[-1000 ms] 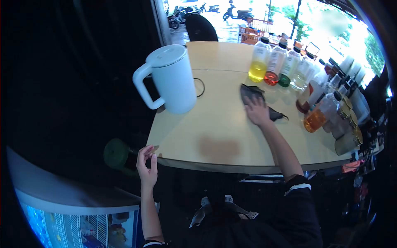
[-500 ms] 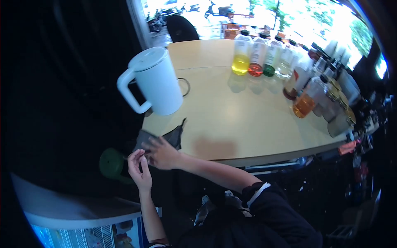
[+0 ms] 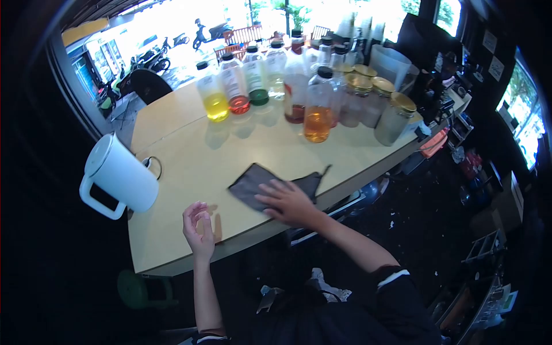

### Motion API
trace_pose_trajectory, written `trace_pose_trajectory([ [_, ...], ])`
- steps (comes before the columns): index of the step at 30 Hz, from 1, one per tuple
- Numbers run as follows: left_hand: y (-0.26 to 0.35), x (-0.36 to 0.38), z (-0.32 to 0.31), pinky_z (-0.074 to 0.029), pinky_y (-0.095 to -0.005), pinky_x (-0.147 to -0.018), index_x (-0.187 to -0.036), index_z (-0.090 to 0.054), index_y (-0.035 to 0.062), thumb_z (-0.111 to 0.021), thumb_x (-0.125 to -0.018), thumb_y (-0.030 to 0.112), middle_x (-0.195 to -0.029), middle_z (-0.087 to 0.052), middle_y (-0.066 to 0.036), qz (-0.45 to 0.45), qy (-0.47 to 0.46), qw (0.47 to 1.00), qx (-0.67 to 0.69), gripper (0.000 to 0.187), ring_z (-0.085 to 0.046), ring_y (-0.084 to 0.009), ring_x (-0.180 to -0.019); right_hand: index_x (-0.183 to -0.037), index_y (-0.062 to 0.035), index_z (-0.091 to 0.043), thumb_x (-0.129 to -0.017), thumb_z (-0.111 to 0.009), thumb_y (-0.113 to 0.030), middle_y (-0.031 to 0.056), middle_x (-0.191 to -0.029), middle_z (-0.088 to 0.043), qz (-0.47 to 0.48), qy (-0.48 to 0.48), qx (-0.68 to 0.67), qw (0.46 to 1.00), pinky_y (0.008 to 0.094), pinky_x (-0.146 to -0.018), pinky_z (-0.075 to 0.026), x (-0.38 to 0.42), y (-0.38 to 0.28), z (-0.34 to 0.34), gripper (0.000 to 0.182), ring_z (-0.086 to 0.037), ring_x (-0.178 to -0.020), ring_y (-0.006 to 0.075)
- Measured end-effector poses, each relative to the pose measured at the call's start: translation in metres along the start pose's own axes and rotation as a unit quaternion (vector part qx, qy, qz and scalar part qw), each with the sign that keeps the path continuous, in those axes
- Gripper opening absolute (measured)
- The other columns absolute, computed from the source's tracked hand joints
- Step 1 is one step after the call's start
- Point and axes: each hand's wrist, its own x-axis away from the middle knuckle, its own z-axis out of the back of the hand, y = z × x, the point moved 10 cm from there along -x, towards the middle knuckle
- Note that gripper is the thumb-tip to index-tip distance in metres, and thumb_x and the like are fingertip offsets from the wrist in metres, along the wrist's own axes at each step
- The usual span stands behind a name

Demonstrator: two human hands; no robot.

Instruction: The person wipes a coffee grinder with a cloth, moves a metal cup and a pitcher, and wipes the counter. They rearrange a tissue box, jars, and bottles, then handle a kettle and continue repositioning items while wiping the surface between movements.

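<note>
My right hand (image 3: 287, 202) lies flat with its fingers spread on a dark grey cloth (image 3: 251, 183), near the front edge of the wooden table (image 3: 190, 167). Part of the cloth sticks out to the right of the hand, with a thin strap-like tip at its end. Over the table's front edge, left of the cloth, my left hand (image 3: 199, 229) is raised, palm turned inward. Its fingers curl loosely, apart from the thumb, and nothing is in them.
A white lidded pitcher (image 3: 123, 175) stands at the table's left side, beside a dark ring (image 3: 155, 167). Along the back are bottles of yellow (image 3: 217, 106), red (image 3: 238, 103) and orange (image 3: 318, 123) liquid, and gold-lidded jars (image 3: 394, 123). A green stool (image 3: 133, 287) is below.
My right hand and the cloth have moved right along the table's front edge. My left hand has come apart from the right one. The view has turned to the right.
</note>
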Motion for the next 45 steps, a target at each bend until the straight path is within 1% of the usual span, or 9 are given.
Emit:
trace_pose_trajectory([
  [11, 0.077, 0.006, -0.195, -0.048, -0.0305, -0.083, -0.113, -0.052, -0.0014, -0.053, -0.089, 0.002, -0.103, -0.06, -0.012, -0.061, -0.107, 0.992, 0.041, 0.024, -0.061, -0.019, -0.097, -0.133, -0.0129, -0.048, -0.094, -0.043, -0.038, 0.0107, -0.141, -0.044, -0.326, 0.075, 0.162, 0.928, 0.0544, -0.106, -0.028, 0.113, 0.271, 0.108, 0.047, -0.038, -0.13, 0.033],
  [19, 0.083, 0.029, -0.258, -0.048, -0.0294, -0.083, -0.112, -0.053, -0.0013, -0.054, -0.088, 0.003, -0.102, -0.061, -0.011, -0.037, -0.16, 0.985, 0.057, 0.024, -0.061, -0.018, -0.096, -0.131, -0.0075, -0.049, -0.093, -0.047, -0.027, 0.017, -0.135, -0.048, -0.288, 0.164, 0.165, 0.929, 0.0449, -0.102, -0.038, 0.203, 0.259, 0.144, 0.043, -0.045, -0.124, 0.0369],
  [23, 0.096, 0.046, -0.306, -0.047, -0.0287, -0.085, -0.112, -0.053, -0.0005, -0.056, -0.089, 0.004, -0.104, -0.061, -0.01, -0.021, -0.207, 0.971, 0.115, 0.024, -0.06, -0.0165, -0.097, -0.128, 0.0018, -0.048, -0.097, -0.045, -0.019, 0.0182, -0.12, -0.059, -0.39, 0.13, -0.131, 0.902, 0.0392, -0.09, -0.049, 0.25, 0.291, 0.155, 0.038, -0.063, -0.098, 0.0351],
  [25, 0.096, 0.06, -0.348, -0.046, -0.0279, -0.088, -0.117, -0.05, -0.0003, -0.057, -0.091, 0.011, -0.109, -0.06, -0.01, 0.013, -0.28, 0.939, 0.198, 0.029, -0.059, -0.0158, -0.098, -0.128, 0.0022, -0.047, -0.098, -0.043, -0.016, 0.0157, -0.117, -0.06, -0.3, 0.267, -0.615, 0.678, 0.0374, -0.089, -0.049, 0.257, 0.285, 0.155, 0.035, -0.063, -0.1, 0.0268],
  [29, 0.097, 0.078, -0.417, -0.043, -0.0292, -0.093, -0.123, -0.048, 0.0007, -0.051, -0.096, 0.021, -0.122, -0.054, -0.013, 0.112, -0.325, 0.91, 0.231, 0.034, -0.055, -0.0174, -0.108, -0.124, 0.0002, -0.045, -0.098, -0.042, -0.016, 0.0114, -0.114, -0.058, -0.18, 0.296, -0.772, 0.533, 0.0323, -0.093, -0.046, 0.254, 0.242, 0.179, 0.031, -0.059, -0.104, 0.0183],
  [32, 0.081, 0.127, -0.461, -0.045, -0.0297, -0.092, -0.124, -0.048, 0.0005, -0.049, -0.098, 0.028, -0.121, -0.056, -0.012, 0.486, -0.385, 0.725, 0.301, 0.038, -0.057, -0.0174, -0.107, -0.123, 0.0002, -0.044, -0.097, -0.043, -0.014, 0.011, -0.113, -0.057, -0.146, 0.275, -0.798, 0.516, 0.0328, -0.093, -0.046, 0.255, 0.223, 0.18, 0.029, -0.058, -0.105, 0.0176],
  [35, 0.111, 0.105, -0.483, -0.048, -0.029, -0.088, -0.121, -0.05, 0.0005, -0.052, -0.096, 0.026, -0.113, -0.06, -0.01, 0.358, -0.405, 0.709, 0.453, 0.036, -0.06, -0.016, -0.1, -0.121, -0.0025, -0.047, -0.096, -0.047, -0.017, 0.0094, -0.112, -0.057, -0.189, 0.267, -0.742, 0.585, 0.0303, -0.093, -0.045, 0.27, 0.225, 0.181, 0.029, -0.057, -0.104, 0.0157],
  [41, 0.137, 0.058, -0.47, -0.05, -0.0239, -0.074, -0.107, -0.057, -0.0041, -0.064, -0.089, 0.016, -0.097, -0.065, -0.005, 0.012, -0.438, 0.896, 0.076, 0.028, -0.061, -0.0101, -0.08, -0.119, -0.0061, -0.052, -0.088, -0.059, -0.012, 0.0016, -0.11, -0.057, -0.325, 0.317, -0.466, 0.759, 0.0246, -0.085, -0.043, 0.309, 0.244, 0.212, 0.033, -0.055, -0.097, 0.0098],
  [45, 0.143, 0.075, -0.466, -0.049, -0.0238, -0.079, -0.112, -0.056, -0.0043, -0.064, -0.089, 0.015, -0.099, -0.064, -0.006, 0.087, -0.453, 0.866, 0.195, 0.031, -0.061, -0.0105, -0.089, -0.116, -0.0041, -0.054, -0.083, -0.066, -0.009, 0.003, -0.108, -0.056, -0.243, 0.285, -0.364, 0.853, 0.0238, -0.074, -0.047, 0.272, 0.188, 0.24, 0.036, -0.055, -0.088, 0.0086],
])
